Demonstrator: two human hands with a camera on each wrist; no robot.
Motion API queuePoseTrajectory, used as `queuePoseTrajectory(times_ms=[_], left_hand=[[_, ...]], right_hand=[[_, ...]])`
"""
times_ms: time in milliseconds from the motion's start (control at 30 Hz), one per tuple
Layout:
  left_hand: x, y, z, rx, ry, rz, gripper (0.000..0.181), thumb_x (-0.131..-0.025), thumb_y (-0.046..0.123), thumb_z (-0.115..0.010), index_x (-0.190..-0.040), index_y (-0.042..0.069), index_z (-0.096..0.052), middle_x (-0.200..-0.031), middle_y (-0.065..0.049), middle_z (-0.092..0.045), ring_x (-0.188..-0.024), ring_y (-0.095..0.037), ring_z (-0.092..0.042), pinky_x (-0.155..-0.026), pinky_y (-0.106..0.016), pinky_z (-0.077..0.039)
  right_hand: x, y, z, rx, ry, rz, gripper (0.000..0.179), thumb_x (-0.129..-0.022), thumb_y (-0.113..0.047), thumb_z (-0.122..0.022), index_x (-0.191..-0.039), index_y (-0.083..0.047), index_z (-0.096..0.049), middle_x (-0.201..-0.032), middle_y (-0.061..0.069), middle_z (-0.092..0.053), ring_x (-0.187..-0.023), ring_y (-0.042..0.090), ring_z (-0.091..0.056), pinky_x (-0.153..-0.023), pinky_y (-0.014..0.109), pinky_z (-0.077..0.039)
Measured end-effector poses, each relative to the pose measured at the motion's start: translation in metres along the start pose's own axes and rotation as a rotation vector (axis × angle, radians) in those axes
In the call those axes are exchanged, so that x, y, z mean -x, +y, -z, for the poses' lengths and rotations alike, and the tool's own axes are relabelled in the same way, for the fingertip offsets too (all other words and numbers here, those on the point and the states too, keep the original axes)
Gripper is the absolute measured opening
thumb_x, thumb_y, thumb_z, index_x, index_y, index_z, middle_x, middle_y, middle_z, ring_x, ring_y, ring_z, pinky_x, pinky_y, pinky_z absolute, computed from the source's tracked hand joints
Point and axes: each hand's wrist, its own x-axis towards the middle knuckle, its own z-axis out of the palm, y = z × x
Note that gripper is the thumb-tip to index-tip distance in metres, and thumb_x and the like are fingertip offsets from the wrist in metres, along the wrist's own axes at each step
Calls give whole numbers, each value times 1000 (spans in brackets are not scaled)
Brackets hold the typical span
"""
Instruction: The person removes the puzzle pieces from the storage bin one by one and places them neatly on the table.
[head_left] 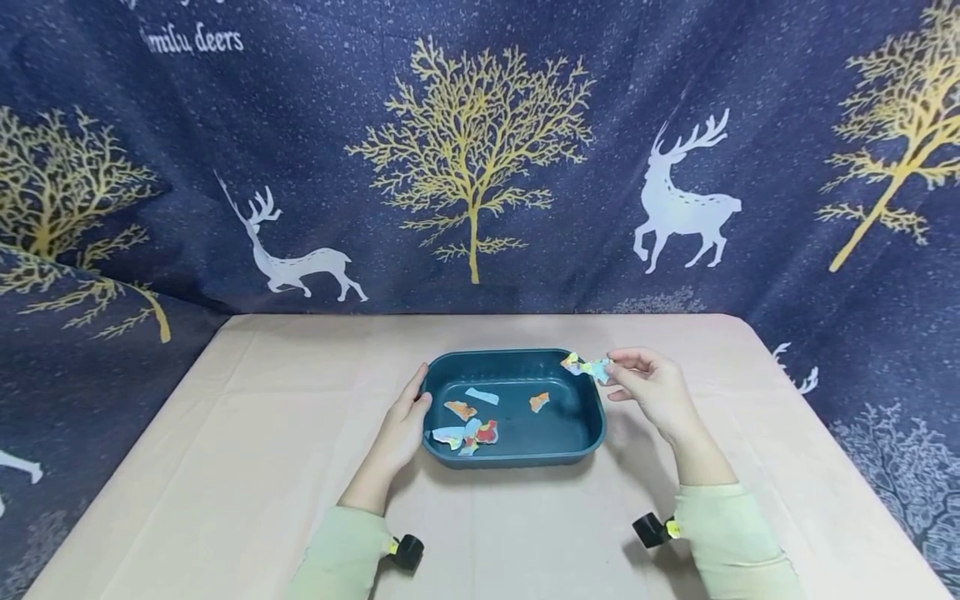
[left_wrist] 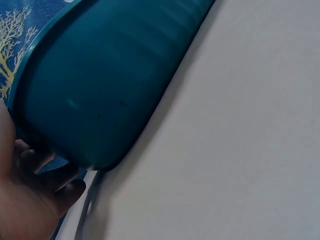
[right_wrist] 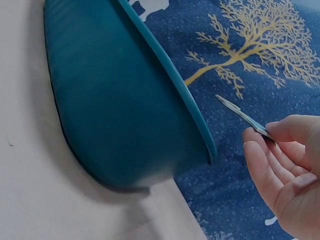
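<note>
A deep teal plastic tub [head_left: 517, 459] stands on the table. My left hand [head_left: 399, 432] grips its left end, thumb at the rim and fingers curled against the end wall [left_wrist: 95, 100]. Over the tub's right back corner, my right hand [head_left: 654, 392] pinches a ragged, colourful paper scrap [head_left: 587, 367] between thumb and fingertips. Seen edge-on in the right wrist view, that scrap [right_wrist: 245, 117] is thin. Inside the tub lie a pale blue strip [head_left: 482, 396], two orange scraps [head_left: 539, 402] and a cluster of blue, red and yellow scraps [head_left: 471, 434] at the front left.
A beige cloth covers the table [head_left: 262, 467]. Behind it hangs a dark blue curtain [head_left: 315, 125] printed with white deer and golden trees. Black wrist cameras [head_left: 408, 552] sit by both pale green sleeves [head_left: 731, 533].
</note>
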Motion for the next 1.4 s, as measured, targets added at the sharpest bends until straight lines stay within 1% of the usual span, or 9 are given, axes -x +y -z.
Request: queuePoseTrajectory(times_ms=[267, 367, 533, 700, 867, 1000, 1167, 1400], left_hand=[[-2, -2, 7, -19, -6, 0, 50, -103, 21, -31, -152, 15, -20, -159, -4, -18, -147, -26, -13, -120, -47, -12], [-2, -2, 9, -19, -12, 3, 51, -103, 21, -31, -152, 15, -20, -159, -3, -17, -147, -26, -13, -120, -47, -11], [-4, -3, 9, -14, -22, 2, 51, -103, 21, -30, -152, 16, -19, -159, -3, -17, -147, -26, -12, -120, -47, -11], [-4, -5, 8, -3, -24, 0, 51, -103, 21, -30, -152, 16, -18, -159, -3, -16, -147, -25, -11, -120, -47, -10], [-4, -5, 8, 6, -23, -11, 51, -103, 20, -30, -152, 15, -19, -159, -3, -16, -147, -25, -11, -120, -47, -10], [-4, -5, 8, 9, -19, -19, 51, -103, 20, -31, -152, 14, -19, -159, -4, -17, -147, -26, -11, -120, -47, -10], [-3, -5, 9, 1, -20, -18, 51, -103, 20, -31, -152, 14, -19, -159, -4, -16, -147, -25, -11, -120, -46, -10], [-3, -6, 9, 6, -22, -6, 51, -103, 21, -31, -152, 15, -19, -159, -3, -16, -147, -26, -11, -120, -47, -10]], right_hand=[[-1, 2, 9, -52, 31, -23, 37, -91, -9, -61, -118, 16, -50, -83, -13, -64, -75, 3, -67, -64, 25, -59], [-2, 2, 13, -88, 46, -29, 32, -91, -9, -62, -113, 11, -53, -82, -12, -65, -74, 4, -67, -64, 24, -59], [-3, 3, 19, -179, 66, -37, 22, -90, -8, -63, -108, 5, -57, -81, -9, -66, -72, 6, -68, -62, 23, -59], [-3, 6, 24, -223, 87, -67, 14, -90, -8, -62, -103, -3, -60, -80, -7, -65, -71, 7, -70, -62, 23, -59], [-5, 9, 29, -237, 112, -105, 15, -91, -9, -63, -104, -4, -59, -80, -6, -64, -70, 8, -70, -62, 23, -59], [-7, 12, 34, -265, 129, -122, 12, -91, -10, -63, -102, -9, -60, -81, -6, -66, -69, 8, -70, -62, 22, -58], [-8, 16, 40, -314, 150, -138, 10, -90, -11, -63, -100, -12, -62, -81, -6, -67, -68, 8, -71, -62, 22, -58], [-9, 21, 48, -353, 192, -174, 8, -91, -12, -61, -98, -16, -62, -83, -6, -67, -69, 8, -70, -63, 22, -58]])
